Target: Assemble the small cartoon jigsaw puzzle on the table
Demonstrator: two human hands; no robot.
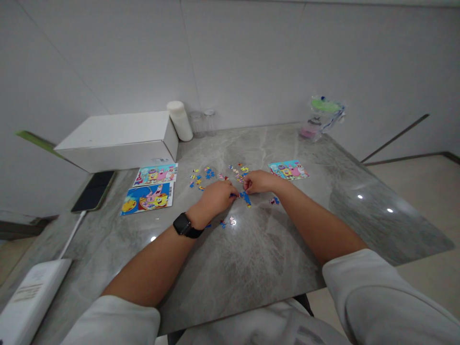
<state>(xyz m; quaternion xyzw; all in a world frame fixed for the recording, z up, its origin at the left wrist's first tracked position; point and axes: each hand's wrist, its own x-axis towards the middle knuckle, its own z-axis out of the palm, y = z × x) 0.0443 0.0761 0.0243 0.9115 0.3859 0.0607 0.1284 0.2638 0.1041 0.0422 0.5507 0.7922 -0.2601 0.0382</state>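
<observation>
In the head view, the left hand is near the middle of the frame, its fingers drawn narrow on a small dark blue puzzle piece. The right hand meets it just to the right, fingertips close together at the edge of a joined blue strip lying on the grey counter; whether they grip it or only touch it, I cannot tell. Loose puzzle pieces are scattered above the hands, with a few more below the left wrist and a small group under the right forearm.

Left of centre lie two picture cards showing SpongeBob cartoon figures: an upper, light blue card and a lower, darker blue card with a barcode at its right edge. A similar card lies right of centre. Any lettering on them is too small to read.

The white box at upper left carries small print near its lower right corner, illegible here. At lower left, a white device bears several lines of blurred text; a cable runs from it to a black-screened phone. The clear bag at upper right has dark, unreadable marking. The black watch on the left wrist shows a dark face.
</observation>
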